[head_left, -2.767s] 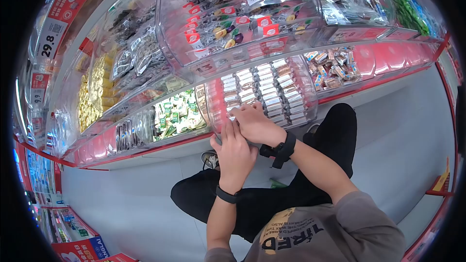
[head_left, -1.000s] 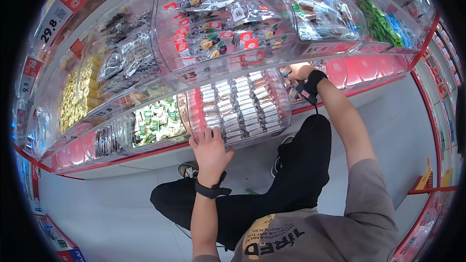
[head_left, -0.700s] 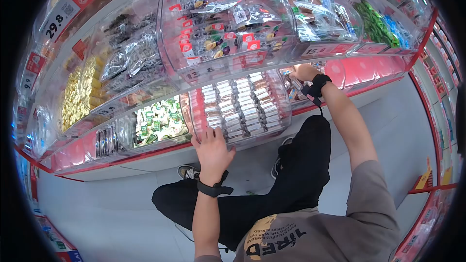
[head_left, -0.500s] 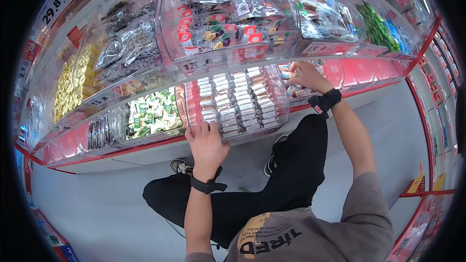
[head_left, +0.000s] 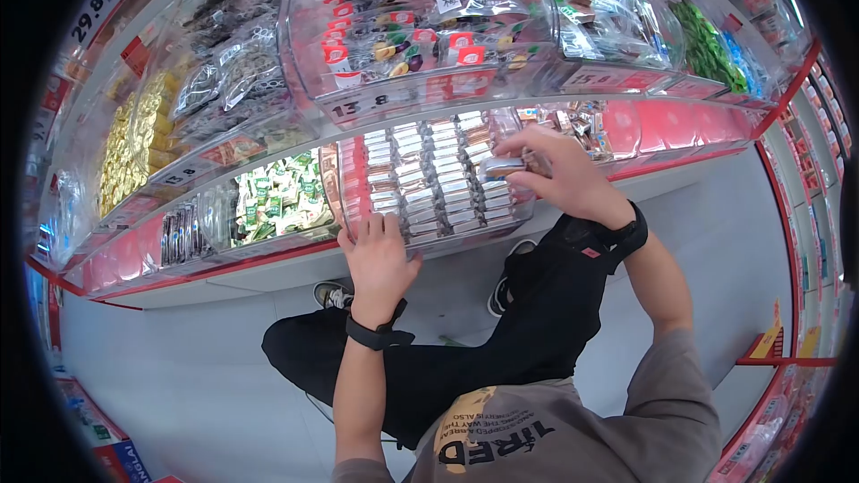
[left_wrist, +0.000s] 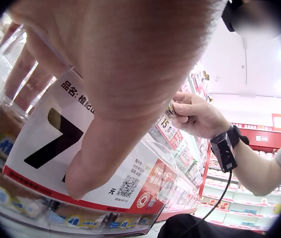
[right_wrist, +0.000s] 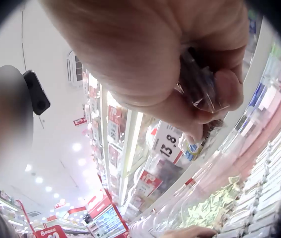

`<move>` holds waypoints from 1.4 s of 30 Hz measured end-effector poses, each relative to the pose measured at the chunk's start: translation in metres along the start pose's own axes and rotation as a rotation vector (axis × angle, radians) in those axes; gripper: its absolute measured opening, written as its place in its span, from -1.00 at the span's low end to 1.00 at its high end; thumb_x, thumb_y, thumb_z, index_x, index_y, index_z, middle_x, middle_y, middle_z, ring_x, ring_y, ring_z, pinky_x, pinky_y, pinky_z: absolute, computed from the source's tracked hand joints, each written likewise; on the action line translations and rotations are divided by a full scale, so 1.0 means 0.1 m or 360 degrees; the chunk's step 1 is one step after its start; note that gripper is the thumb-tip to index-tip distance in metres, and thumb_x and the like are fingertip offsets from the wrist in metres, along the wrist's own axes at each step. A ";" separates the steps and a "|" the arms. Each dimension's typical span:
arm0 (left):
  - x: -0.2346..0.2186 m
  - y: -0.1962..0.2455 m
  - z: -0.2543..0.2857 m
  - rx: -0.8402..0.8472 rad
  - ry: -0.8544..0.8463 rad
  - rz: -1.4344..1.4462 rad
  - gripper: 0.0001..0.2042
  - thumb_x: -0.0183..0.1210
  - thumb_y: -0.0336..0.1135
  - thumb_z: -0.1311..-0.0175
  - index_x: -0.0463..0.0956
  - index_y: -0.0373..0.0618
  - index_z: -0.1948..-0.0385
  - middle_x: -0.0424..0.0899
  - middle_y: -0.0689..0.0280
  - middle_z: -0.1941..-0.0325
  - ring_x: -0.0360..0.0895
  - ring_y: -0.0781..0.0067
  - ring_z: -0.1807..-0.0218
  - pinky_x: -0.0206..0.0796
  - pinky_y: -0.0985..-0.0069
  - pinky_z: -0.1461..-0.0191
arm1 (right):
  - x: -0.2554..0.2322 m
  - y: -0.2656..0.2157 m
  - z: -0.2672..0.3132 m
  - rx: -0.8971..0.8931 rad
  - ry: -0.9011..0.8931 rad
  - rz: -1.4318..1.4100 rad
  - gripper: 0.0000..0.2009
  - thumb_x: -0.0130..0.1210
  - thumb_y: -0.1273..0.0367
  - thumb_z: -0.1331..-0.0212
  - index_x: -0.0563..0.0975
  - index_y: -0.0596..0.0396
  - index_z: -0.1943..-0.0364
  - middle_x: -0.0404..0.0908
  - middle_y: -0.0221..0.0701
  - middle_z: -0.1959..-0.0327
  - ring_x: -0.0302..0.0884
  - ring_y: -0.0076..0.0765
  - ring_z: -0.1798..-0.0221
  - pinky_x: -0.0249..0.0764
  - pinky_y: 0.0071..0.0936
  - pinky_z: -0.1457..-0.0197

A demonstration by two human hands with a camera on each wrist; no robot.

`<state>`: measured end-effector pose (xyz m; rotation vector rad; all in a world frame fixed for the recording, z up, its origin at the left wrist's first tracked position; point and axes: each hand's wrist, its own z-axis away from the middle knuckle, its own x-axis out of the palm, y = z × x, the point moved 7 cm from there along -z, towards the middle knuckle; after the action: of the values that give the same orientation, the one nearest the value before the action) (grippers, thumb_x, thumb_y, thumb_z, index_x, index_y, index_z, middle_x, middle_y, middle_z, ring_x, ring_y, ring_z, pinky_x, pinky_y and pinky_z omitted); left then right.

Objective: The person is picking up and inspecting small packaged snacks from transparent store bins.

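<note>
My right hand (head_left: 573,174) is over the right side of a clear bin (head_left: 465,241) that holds neat rows of silvery wrapped snack bars (head_left: 438,170). Between its thumb and fingers it pinches small wrapped snack bars (head_left: 503,167); the right wrist view shows crinkled clear film and a coloured wrapper, partly hidden by the fingers. My left hand (head_left: 378,268) rests at the bin's front left, fairly straight fingers over the rim. In the left wrist view its thumb lies across the price card (left_wrist: 46,144) on the bin's front.
Right of the bin lie loose wrapped snack bars (head_left: 586,130); green-and-white packets (head_left: 277,201) fill the bin to the left. An upper shelf of clear bins with bagged dried plums (head_left: 403,49) overhangs the rows. The person's knees (head_left: 564,277) are close below the bin.
My right hand has come out of the bin on the right and moved left over the rows, carrying wrapped snack bars. The left hand stays on the bin's front rim.
</note>
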<state>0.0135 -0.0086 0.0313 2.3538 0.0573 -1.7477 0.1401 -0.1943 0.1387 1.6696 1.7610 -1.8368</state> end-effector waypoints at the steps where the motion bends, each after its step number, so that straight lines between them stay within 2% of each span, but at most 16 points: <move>1: 0.00 0.00 0.00 0.0000 0.0003 0.0006 -0.49 0.38 -0.10 0.20 0.43 -0.11 0.19 0.49 0.25 0.18 0.41 0.22 0.03 0.07 0.10 -0.12 | 0.11 -0.09 -0.05 0.0013 -0.0090 -0.0008 -0.69 0.22 0.45 -0.01 0.51 0.17 0.11 0.51 -0.27 0.27 0.49 -0.24 0.21 0.39 -0.40 0.08; 2: 0.00 0.00 0.00 0.0000 0.0007 0.0010 -0.49 0.38 -0.10 0.20 0.43 -0.11 0.19 0.49 0.25 0.18 0.41 0.22 0.03 0.07 0.10 -0.12 | 0.24 -0.16 -0.10 0.0023 -0.0179 -0.0018 -0.70 0.20 0.44 -0.03 0.51 0.16 0.11 0.51 -0.26 0.27 0.49 -0.22 0.18 0.38 -0.41 0.07; 5: -0.01 0.01 -0.01 0.0001 0.0006 0.0015 -0.49 0.38 -0.10 0.21 0.43 -0.12 0.19 0.50 0.25 0.18 0.42 0.22 0.04 0.07 0.11 -0.11 | 0.58 -0.23 -0.28 -0.0130 -0.0056 0.0108 -0.72 0.17 0.47 -0.03 0.51 0.19 0.12 0.50 -0.21 0.27 0.50 -0.10 0.19 0.41 -0.32 0.10; 8: -0.01 0.00 0.00 0.0005 0.0021 0.0020 -0.49 0.39 -0.11 0.22 0.43 -0.12 0.20 0.50 0.25 0.20 0.43 0.23 0.05 0.08 0.12 -0.10 | 1.01 -0.19 -0.53 -0.0309 -0.0169 0.0166 -0.73 0.14 0.49 -0.02 0.50 0.23 0.14 0.49 -0.18 0.25 0.49 0.00 0.17 0.42 -0.22 0.08; 9: 0.00 0.00 0.00 0.0002 0.0010 0.0024 -0.49 0.39 -0.11 0.22 0.43 -0.12 0.21 0.50 0.25 0.20 0.43 0.23 0.05 0.08 0.12 -0.10 | 1.12 -0.19 -0.61 -0.0217 -0.0290 0.0211 -0.75 0.13 0.49 -0.01 0.51 0.25 0.17 0.49 -0.15 0.22 0.49 0.04 0.15 0.42 -0.19 0.06; 13: 0.04 -0.02 0.00 0.0006 0.0042 0.0029 -0.49 0.40 -0.11 0.24 0.44 -0.11 0.22 0.50 0.25 0.21 0.44 0.24 0.05 0.07 0.10 -0.10 | 1.50 -0.10 -0.86 -0.0351 -0.0210 0.0202 -0.80 0.17 0.45 0.01 0.54 0.23 0.27 0.55 -0.14 0.20 0.51 0.03 0.12 0.43 -0.23 0.07; 16: 0.04 -0.01 0.01 0.0000 0.0041 0.0006 -0.46 0.40 -0.11 0.24 0.45 -0.12 0.17 0.48 0.25 0.16 0.42 0.25 0.02 0.07 0.09 -0.11 | 1.76 0.01 -1.06 -0.0021 -0.0525 0.0141 -0.79 0.22 0.41 0.05 0.56 0.21 0.31 0.59 -0.16 0.30 0.54 0.00 0.19 0.45 -0.22 0.11; 17: 0.04 -0.02 0.01 -0.0007 0.0038 -0.0006 -0.45 0.41 -0.11 0.24 0.45 -0.12 0.15 0.48 0.25 0.13 0.41 0.25 0.00 0.07 0.09 -0.12 | 1.82 0.05 -1.08 -0.0016 -0.0503 0.0063 -0.78 0.26 0.39 0.10 0.57 0.20 0.35 0.62 -0.16 0.37 0.56 -0.03 0.22 0.46 -0.21 0.14; 24: 0.00 -0.01 0.02 -0.0058 0.0061 -0.0011 -0.33 0.41 -0.08 0.25 0.42 -0.17 0.01 0.39 0.23 0.01 0.31 0.26 -0.09 0.04 0.07 -0.12 | 1.88 0.02 -1.01 -0.0138 -0.0499 0.0163 -0.88 0.17 0.53 0.16 0.59 0.21 0.45 0.61 -0.11 0.40 0.59 0.01 0.22 0.49 -0.22 0.16; 27: 0.00 0.00 0.01 -0.0065 0.0056 -0.0001 -0.33 0.41 -0.08 0.25 0.41 -0.18 0.02 0.38 0.23 0.02 0.32 0.24 -0.08 0.04 0.06 -0.11 | 1.95 0.07 -1.01 -0.0109 -0.0643 0.0143 -0.80 0.16 0.55 0.17 0.64 0.21 0.36 0.65 -0.11 0.36 0.61 -0.01 0.23 0.50 -0.23 0.15; 29: 0.03 -0.02 0.01 -0.0097 -0.0034 0.0022 -0.33 0.41 -0.07 0.25 0.40 -0.18 0.02 0.38 0.23 0.02 0.32 0.23 -0.08 0.04 0.06 -0.10 | 1.93 0.05 -0.99 -0.0175 -0.0692 0.0124 -0.79 0.14 0.57 0.17 0.65 0.21 0.36 0.65 -0.10 0.37 0.62 0.00 0.24 0.50 -0.23 0.16; 33: 0.02 -0.01 0.02 -0.0118 -0.0012 0.0049 -0.31 0.41 -0.08 0.24 0.38 -0.19 0.00 0.38 0.22 0.02 0.32 0.23 -0.08 0.04 0.05 -0.09 | 1.92 0.00 -0.97 -0.0272 -0.0805 0.0197 -0.77 0.08 0.58 0.17 0.65 0.20 0.35 0.64 -0.08 0.39 0.63 -0.01 0.26 0.50 -0.22 0.18; 36: -0.03 0.01 0.00 -0.0115 0.0055 0.0067 -0.28 0.41 -0.08 0.24 0.36 -0.20 -0.04 0.38 0.21 -0.05 0.33 0.24 -0.13 0.04 0.04 -0.12 | 1.87 0.02 -0.98 -0.0178 -0.0800 0.0082 -0.76 0.04 0.58 0.16 0.65 0.20 0.35 0.63 -0.07 0.45 0.62 0.00 0.29 0.49 -0.22 0.19; 38: -0.04 0.00 0.03 -0.0069 0.0200 0.0063 -0.26 0.41 -0.09 0.24 0.34 -0.21 -0.06 0.38 0.20 -0.11 0.35 0.24 -0.15 0.03 0.02 -0.15 | 1.91 0.07 -0.99 -0.0079 -0.0891 0.0103 -0.76 0.10 0.54 0.15 0.63 0.24 0.31 0.61 -0.07 0.33 0.59 0.02 0.20 0.48 -0.20 0.13; 39: -0.02 0.00 0.03 -0.0073 0.0125 0.0076 -0.26 0.41 -0.08 0.24 0.34 -0.21 -0.07 0.39 0.20 -0.12 0.36 0.25 -0.16 0.02 0.02 -0.16 | 1.94 0.10 -0.98 -0.0030 -0.0940 0.0114 -0.75 0.13 0.52 0.15 0.62 0.26 0.29 0.60 -0.07 0.26 0.58 0.03 0.15 0.47 -0.19 0.11; 42: 0.00 -0.01 0.00 -0.0085 -0.0020 0.0081 -0.26 0.41 -0.08 0.23 0.35 -0.19 -0.09 0.40 0.21 -0.14 0.38 0.26 -0.15 0.02 0.01 -0.18 | 1.94 0.16 -1.03 -0.0075 -0.0835 -0.0052 -0.55 0.03 0.52 0.12 0.52 0.23 0.00 0.62 -0.09 0.28 0.59 -0.01 0.18 0.46 -0.22 0.12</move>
<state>0.0132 -0.0075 0.0315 2.2862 0.0413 -1.7157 0.1366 -0.0104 0.0170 1.0118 1.5878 -1.9886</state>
